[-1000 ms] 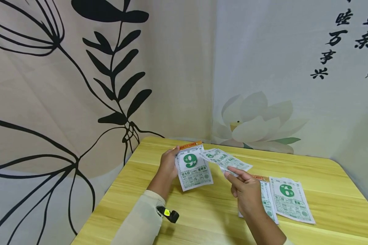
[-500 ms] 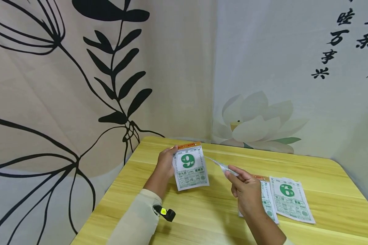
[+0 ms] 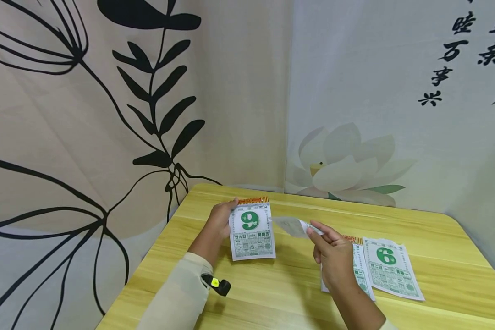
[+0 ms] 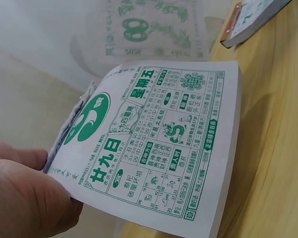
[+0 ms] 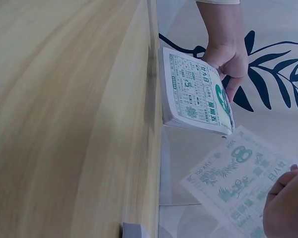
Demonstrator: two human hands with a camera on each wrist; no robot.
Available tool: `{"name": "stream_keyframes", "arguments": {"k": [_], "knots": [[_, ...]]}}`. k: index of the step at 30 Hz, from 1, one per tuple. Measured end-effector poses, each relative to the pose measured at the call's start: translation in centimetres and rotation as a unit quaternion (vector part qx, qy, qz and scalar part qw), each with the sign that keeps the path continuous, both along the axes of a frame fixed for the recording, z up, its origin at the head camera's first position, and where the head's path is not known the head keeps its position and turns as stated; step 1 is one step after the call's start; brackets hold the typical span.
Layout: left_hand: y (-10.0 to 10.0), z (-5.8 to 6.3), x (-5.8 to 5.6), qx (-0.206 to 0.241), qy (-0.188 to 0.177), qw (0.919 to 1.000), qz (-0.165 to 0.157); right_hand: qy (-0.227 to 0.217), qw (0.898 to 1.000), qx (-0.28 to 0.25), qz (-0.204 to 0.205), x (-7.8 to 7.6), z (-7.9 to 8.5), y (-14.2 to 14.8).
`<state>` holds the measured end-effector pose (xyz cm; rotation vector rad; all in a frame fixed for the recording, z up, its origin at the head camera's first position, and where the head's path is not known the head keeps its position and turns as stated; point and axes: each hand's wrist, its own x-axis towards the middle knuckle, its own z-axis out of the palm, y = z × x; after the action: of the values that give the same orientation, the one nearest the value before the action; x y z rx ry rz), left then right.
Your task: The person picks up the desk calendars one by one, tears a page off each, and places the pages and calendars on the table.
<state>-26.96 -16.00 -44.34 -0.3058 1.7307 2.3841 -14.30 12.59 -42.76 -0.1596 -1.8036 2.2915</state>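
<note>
A tear-off calendar pad [image 3: 252,236] with a green 9 and an orange-striped top strip is held up by my left hand [image 3: 220,222] at its upper left edge. In the left wrist view its thick stack of pages shows, with the thumb [image 4: 20,198] beside the ragged top. My right hand [image 3: 335,256] pinches a single thin calendar sheet [image 3: 289,225] at one end. That sheet bears an 8, seen in the right wrist view, and its far corner hangs close to the pad's edge; contact there is unclear.
Below my right hand lies a second calendar pad [image 3: 360,270], partly covered by the hand. Beside it is a loose sheet [image 3: 392,268] with a green 6. The wooden table [image 3: 280,293] meets a patterned cloth backdrop [image 3: 239,91] at its far edge.
My left hand and the pad have drifted slightly left, away from the sheet. The sheet has swung from face-up through edge-on to showing its pale side. My right hand has barely moved.
</note>
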Motion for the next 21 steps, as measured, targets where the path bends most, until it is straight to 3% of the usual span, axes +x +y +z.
{"name": "stream_keyframes", "arguments": {"k": [7, 14, 21], "knots": [[-0.4, 0.2, -0.1, -0.016, -0.044, 0.9989, 0.001, -0.003, 1.000, -0.001, -0.003, 0.0, 0.0, 0.0], [-0.7, 0.1, -0.3, -0.056, -0.039, 0.9971, -0.034, -0.011, 1.000, 0.002, -0.008, 0.0, 0.0, 0.2], [-1.2, -0.6, -0.3, -0.075, -0.042, 0.9944, -0.062, -0.030, 0.999, 0.016, 0.023, -0.4, -0.3, 0.5]]}}
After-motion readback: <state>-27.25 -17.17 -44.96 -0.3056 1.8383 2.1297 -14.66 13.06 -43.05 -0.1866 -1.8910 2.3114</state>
